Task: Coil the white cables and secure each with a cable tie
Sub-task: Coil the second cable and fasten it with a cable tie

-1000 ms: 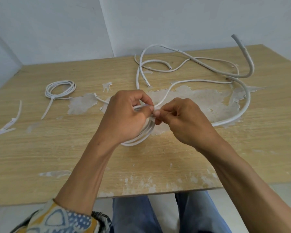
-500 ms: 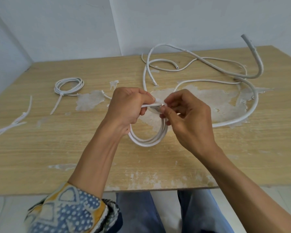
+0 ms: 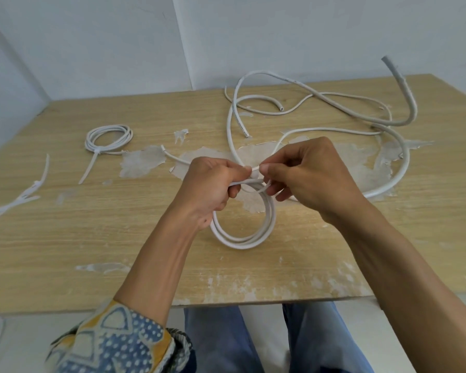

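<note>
White coil [image 3: 253, 242] | gripped at top by left hand [image 3: 207, 189] | right hand [image 3: 312, 179] pinches tie [image 3: 249, 181]

Both hands [image 3: 307, 181] on cable tie [image 3: 254, 168] atop coiled cable [image 3: 242, 241]

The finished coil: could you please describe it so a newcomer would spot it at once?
Look to the far left part of the wooden table. A small white coil lies there. Unlike the loose cables on the right, a cable tie cinches it, tail trailing.
</note>
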